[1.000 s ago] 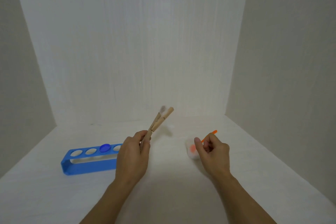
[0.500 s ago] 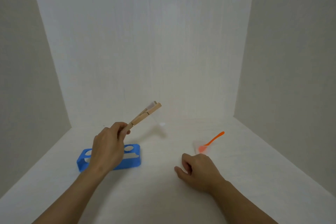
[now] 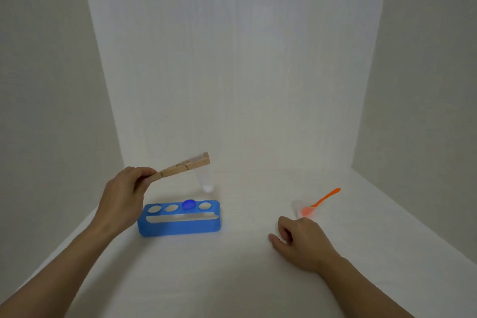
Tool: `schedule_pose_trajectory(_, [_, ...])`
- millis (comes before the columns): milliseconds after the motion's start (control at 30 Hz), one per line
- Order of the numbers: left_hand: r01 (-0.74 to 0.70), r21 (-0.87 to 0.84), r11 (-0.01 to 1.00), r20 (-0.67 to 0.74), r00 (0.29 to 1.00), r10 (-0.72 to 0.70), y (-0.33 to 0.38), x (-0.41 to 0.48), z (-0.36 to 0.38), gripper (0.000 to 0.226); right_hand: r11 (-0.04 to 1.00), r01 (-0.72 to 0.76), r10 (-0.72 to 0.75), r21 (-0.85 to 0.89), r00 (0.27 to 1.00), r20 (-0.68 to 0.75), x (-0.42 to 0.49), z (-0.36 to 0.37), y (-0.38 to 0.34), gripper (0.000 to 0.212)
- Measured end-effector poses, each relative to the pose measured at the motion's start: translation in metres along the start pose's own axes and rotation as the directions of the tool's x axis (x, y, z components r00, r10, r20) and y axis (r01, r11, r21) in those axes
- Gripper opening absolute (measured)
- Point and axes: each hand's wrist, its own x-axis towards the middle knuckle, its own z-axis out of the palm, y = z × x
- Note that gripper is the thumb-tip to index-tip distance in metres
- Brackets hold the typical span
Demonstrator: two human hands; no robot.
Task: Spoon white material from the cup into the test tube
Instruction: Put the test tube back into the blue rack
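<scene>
Test tube (image 3: 204,181) — clear, hanging from wooden clamp (image 3: 184,167) above blue rack (image 3: 180,224); left hand (image 3: 124,196) pinches clamp's handle. Cup (image 3: 304,210) with orange spoon (image 3: 324,199) — just beyond right hand (image 3: 299,240), loosely curled, empty, on table (image 3: 232,279).

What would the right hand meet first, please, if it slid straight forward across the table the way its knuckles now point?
Most likely the clear cup, which stands just beyond the right hand with the orange spoon resting in it. The gap between them looks bare, though depth is hard to judge from this one view.
</scene>
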Motion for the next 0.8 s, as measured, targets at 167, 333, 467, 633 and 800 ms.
schedule_pose_trajectory(167, [-0.019,0.028,0.999,0.022,1.0,0.019,-0.016,-0.003,0.006,0.02,1.0,-0.016,0.016,-0.005,1.0,0.003,0.0,-0.001,-0.001,0.041])
schedule_pose_trajectory(333, [-0.048,0.061,0.997,0.041,0.998,0.045,-0.032,-0.006,0.018,0.022,1.0,-0.019,0.019,-0.004,1.0,-0.003,-0.001,0.0,0.0,0.04])
schedule_pose_trajectory(467, [-0.055,0.059,0.997,0.034,0.998,0.053,-0.04,-0.006,0.024,0.023,1.0,-0.02,0.02,-0.002,1.0,-0.012,-0.001,0.0,0.001,0.04])
schedule_pose_trajectory(633, [-0.048,0.075,0.996,0.073,0.996,0.043,-0.042,-0.008,0.029,0.026,1.0,-0.015,0.015,-0.007,1.0,-0.013,-0.001,0.0,0.0,0.04])
schedule_pose_trajectory(800, [-0.041,0.093,0.995,0.133,0.991,0.029,-0.043,-0.012,0.036,0.029,1.0,-0.02,0.02,-0.008,1.0,-0.014,-0.001,0.0,0.0,0.041])
